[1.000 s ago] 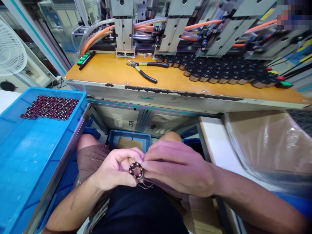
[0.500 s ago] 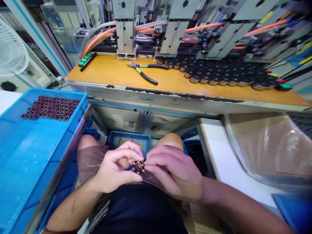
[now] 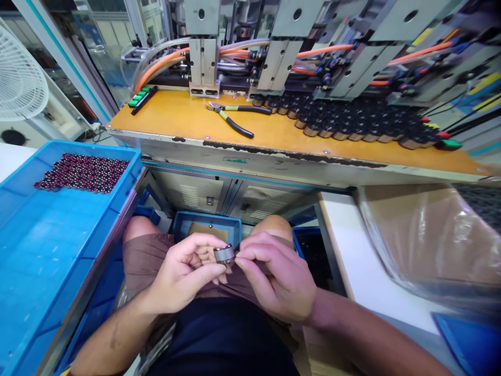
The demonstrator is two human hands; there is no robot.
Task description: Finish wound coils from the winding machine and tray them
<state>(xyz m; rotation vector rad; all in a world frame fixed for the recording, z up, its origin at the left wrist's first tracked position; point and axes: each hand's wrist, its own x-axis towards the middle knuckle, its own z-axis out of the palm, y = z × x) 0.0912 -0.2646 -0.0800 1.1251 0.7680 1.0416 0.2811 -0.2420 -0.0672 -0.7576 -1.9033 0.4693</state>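
A small motor stator (image 3: 224, 254), a grey metal ring with copper windings showing at its rims, is held over my lap. My left hand (image 3: 183, 274) grips it between thumb and fingers, with its smooth side wall facing me. At the stator's right edge, the thumb and fingertips of my right hand (image 3: 274, 274) are pinched together. Whatever lies between those right fingertips is too small and too covered to make out.
A blue tray (image 3: 35, 245) on the left holds several rows of wound parts (image 3: 84, 172). Diagonal cutters (image 3: 235, 117) lie on the orange bench (image 3: 172, 117), near many black-topped parts (image 3: 348, 117). Machine columns (image 3: 203, 68) stand behind. A plastic-wrapped carton (image 3: 422, 230) sits at right.
The stator has turned in my left hand: its open wound face showed before, and its grey side wall shows now. Both hands have shifted slightly, with the right still at its edge.
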